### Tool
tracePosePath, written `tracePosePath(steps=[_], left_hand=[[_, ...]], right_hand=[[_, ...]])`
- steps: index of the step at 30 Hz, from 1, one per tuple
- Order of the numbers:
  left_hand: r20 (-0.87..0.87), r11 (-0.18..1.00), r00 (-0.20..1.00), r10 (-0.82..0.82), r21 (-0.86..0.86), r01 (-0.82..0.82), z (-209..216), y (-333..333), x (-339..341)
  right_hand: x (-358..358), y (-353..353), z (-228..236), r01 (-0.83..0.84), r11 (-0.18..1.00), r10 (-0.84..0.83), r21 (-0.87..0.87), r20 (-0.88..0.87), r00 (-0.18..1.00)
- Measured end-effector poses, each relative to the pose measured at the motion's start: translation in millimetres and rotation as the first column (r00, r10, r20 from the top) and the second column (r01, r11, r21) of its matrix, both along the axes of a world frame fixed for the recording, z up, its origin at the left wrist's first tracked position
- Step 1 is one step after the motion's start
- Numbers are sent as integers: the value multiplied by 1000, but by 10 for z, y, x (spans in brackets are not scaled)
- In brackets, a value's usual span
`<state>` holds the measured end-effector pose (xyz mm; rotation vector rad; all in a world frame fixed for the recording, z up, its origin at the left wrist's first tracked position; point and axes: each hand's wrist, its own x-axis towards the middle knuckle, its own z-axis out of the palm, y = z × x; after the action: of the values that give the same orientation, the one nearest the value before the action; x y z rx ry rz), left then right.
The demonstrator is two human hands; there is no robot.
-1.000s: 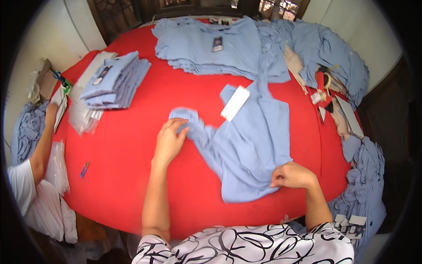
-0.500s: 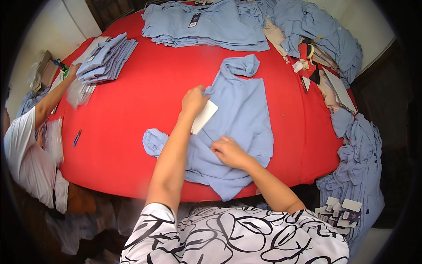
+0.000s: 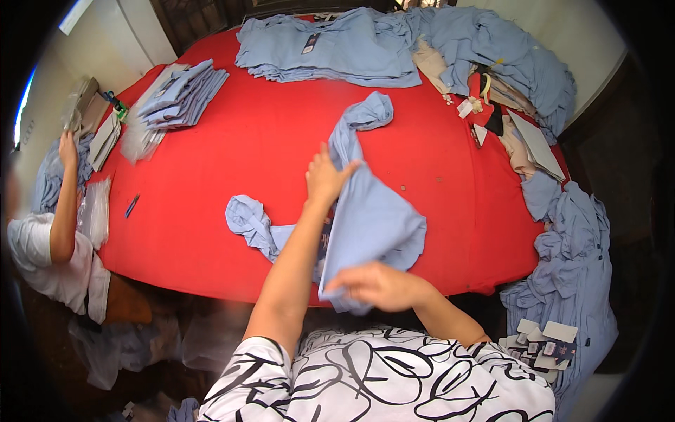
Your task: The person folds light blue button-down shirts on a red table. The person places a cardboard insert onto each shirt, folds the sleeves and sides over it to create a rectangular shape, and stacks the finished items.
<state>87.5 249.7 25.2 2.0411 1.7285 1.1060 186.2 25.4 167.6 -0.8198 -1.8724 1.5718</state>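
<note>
A light blue garment point(image 3: 380, 218) lies partly folded on the red-covered table point(image 3: 197, 239) in front of me. One sleeve point(image 3: 373, 112) points away and another point(image 3: 247, 219) sticks out to the left. My left hand point(image 3: 327, 177) rests on the garment's upper left edge, fingers stretched and thumb spread. Along the fold's near left edge is my right hand point(image 3: 380, 285), blurred, its fingers extended over the cloth. A dark printed tag point(image 3: 325, 239) shows between the fold and my left forearm, which hides part of it.
Stacked blue garments point(image 3: 330, 53) lie at the back, a smaller folded stack point(image 3: 184, 95) at far left. Loose blue garments point(image 3: 506, 53) heap at back right; others point(image 3: 569, 260) hang at right with several tags point(image 3: 548, 344). A co-worker's arm point(image 3: 65, 204) is at left, near a pen point(image 3: 131, 205).
The garment's right side has been folded over to the left, making it narrower. The white card under my left hand no longer shows. The co-worker's hand has moved left, off the folded stack.
</note>
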Motion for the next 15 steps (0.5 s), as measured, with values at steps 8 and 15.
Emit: tracePosePath(steps=[8,15], left_hand=[[973,749,-97,211,-97,655,518,-1021,-1101],[711,925,592,-380,278,260,2211,-1404,-2464]], right_hand=[[2101,-1036,986,229,880,-191,417,-131,973],[2698,-461,1061,427,702,-317,570,-287,904]])
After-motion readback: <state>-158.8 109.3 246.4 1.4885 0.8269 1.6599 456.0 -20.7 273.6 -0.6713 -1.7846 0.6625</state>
